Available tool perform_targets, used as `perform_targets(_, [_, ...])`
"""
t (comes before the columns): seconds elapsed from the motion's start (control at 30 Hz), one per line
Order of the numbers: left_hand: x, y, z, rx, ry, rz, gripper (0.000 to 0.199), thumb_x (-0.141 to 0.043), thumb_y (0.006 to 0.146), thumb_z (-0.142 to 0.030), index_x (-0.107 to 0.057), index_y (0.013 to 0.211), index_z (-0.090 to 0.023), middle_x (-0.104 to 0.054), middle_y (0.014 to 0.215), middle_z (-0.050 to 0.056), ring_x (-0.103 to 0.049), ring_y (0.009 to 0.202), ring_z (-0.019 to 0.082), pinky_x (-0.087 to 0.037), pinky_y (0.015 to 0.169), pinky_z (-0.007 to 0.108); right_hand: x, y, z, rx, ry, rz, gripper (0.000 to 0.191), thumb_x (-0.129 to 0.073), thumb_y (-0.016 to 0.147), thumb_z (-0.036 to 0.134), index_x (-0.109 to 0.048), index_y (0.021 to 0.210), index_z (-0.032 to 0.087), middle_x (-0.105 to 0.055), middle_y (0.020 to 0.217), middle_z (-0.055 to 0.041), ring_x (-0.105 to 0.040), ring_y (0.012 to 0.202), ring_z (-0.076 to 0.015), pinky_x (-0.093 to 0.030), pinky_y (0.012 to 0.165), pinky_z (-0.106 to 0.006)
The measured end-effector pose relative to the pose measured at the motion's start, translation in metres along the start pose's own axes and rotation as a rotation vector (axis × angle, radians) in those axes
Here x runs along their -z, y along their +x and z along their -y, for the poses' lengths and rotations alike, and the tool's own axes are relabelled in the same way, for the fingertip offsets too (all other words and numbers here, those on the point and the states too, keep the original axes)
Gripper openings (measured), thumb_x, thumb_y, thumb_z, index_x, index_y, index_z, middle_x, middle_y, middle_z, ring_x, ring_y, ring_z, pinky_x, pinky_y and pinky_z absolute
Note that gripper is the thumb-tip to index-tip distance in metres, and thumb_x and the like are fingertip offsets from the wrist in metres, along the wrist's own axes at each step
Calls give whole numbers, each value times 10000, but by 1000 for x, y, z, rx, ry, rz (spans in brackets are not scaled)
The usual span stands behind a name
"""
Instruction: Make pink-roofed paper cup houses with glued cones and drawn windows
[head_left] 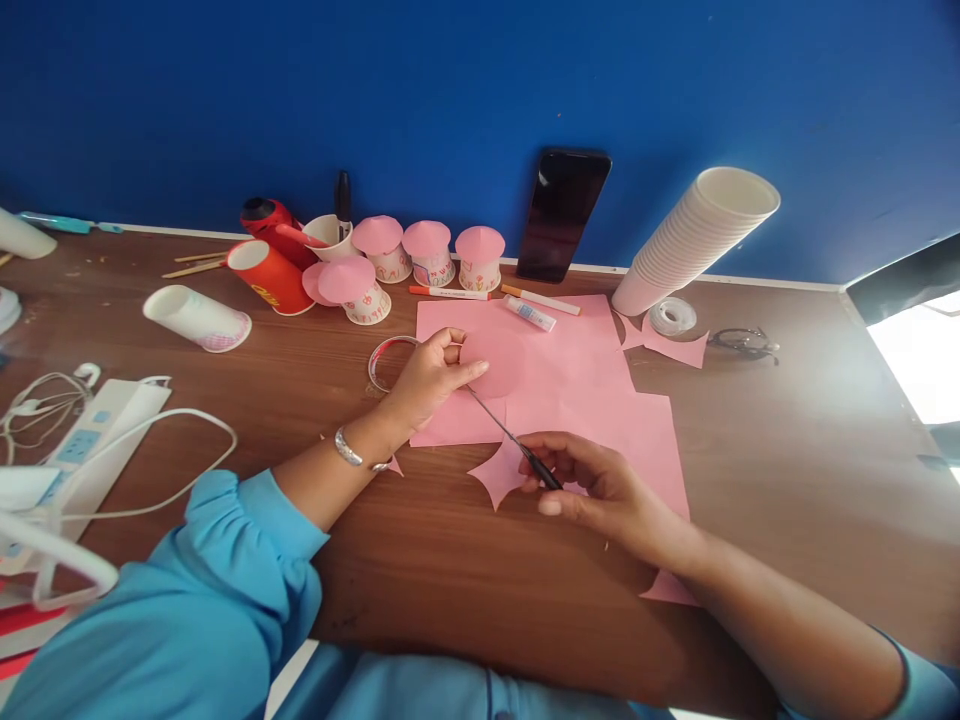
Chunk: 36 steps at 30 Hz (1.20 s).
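My left hand (433, 378) pinches the left edge of a round pink paper disc (496, 362), thumb on top. My right hand (600, 490) holds black-handled scissors (540, 470), seen nearly edge-on. Their thin metal blades reach up-left to the lower edge of the disc, close to my left thumb; whether they touch it I cannot tell. Large pink paper sheets (630, 440) lie beneath the hands. A curved pink paper scrap (496, 478) rests on the table beside the scissors. A tape roll (381, 365) is partly hidden behind my left hand.
Several paper cups with pink cone roofs (427, 240) line the wall. A glue stick (531, 313) and pens (450, 293) lie near the sheets. A tall cup stack (686, 245), a propped phone (564, 215) and glasses (742, 343) are right; a power strip (90, 440) is left.
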<state>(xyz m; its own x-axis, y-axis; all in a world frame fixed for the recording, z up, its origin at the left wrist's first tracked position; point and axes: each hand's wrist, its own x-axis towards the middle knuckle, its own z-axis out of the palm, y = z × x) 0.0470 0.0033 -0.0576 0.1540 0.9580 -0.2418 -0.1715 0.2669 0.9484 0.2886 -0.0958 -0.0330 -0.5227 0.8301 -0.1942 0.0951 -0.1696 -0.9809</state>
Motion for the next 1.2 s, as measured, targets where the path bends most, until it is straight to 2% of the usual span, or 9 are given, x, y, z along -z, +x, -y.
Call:
perform_targets(0.13, [0,-1,2,-25,51,3,407,-911,651,-300,-655,942,-173,-771,882,7,-691,793,154,-541,751,278,5,-2,-5,-47,268,46,356,-633,1022,491,-717,1306,294,-758,1144,-75,-713,894,-150,-579,810,-291])
perform_targets(0.2, [0,-1,2,-28,61,-3,412,-912,647,-303,-654,942,-174,-762,863,1,-682,769,152,-539,730,277,7,-2,-8,-65,373,24,367,-748,957,435,-719,1310,341,-754,1149,-59,-715,884,-145,-565,731,-248])
perform_targets(0.3, [0,-1,1,-19,54,-10,454,-913,637,-300,-647,983,-178,-765,887,9,-686,779,160,-544,733,286,10,-1,-7,-48,419,-63,468,-880,832,411,-745,1276,355,-740,1013,-30,-682,802,-132,-539,660,-226])
perform_targets(0.43, [1,-3,-3,5,19,-19,505,-912,632,-298,-627,1032,-177,-769,883,16,-690,770,165,-551,736,298,18,1,5,-1,317,-184,617,-972,660,514,-786,1216,321,-700,926,-20,-638,808,-149,-553,729,-267])
perform_targets(0.57, [2,-5,-9,6,-16,-25,499,-913,629,-281,-629,1025,-169,-773,912,23,-702,812,174,-559,764,303,24,3,13,-88,155,-262,523,-939,694,537,-815,1124,267,-682,840,-22,-606,785,-154,-524,712,-279])
perform_targets(0.67, [3,-8,-13,-12,-72,-12,487,-911,648,-273,-651,1047,-172,-779,939,21,-714,847,177,-567,803,312,27,4,13,-169,53,-316,553,-914,705,524,-810,1150,214,-685,841,-39,-583,765,-164,-507,682,-302])
perform_targets(0.9, [-2,-17,-23,-13,-58,16,396,-893,689,-257,-675,1011,-178,-759,877,-4,-688,777,143,-545,745,272,29,10,7,-246,-74,-242,597,-881,668,512,-823,1163,183,-669,836,-48,-551,770,-187,-480,665,-336])
perform_targets(1.03, [-5,-21,-25,-9,7,37,406,-897,694,-282,-672,1015,-176,-763,892,4,-684,768,146,-541,744,284,27,11,0,-226,-68,-197,535,-865,696,484,-832,1156,213,-665,848,-48,-556,783,-191,-491,640,-322])
perform_targets(1.2, [-6,-24,-27,7,59,50,430,-908,677,-299,-673,1014,-173,-773,930,19,-695,811,163,-535,755,294,28,12,-3,-178,-20,-160,514,-880,710,438,-829,1173,219,-699,858,-47,-592,789,-181,-541,719,-325])
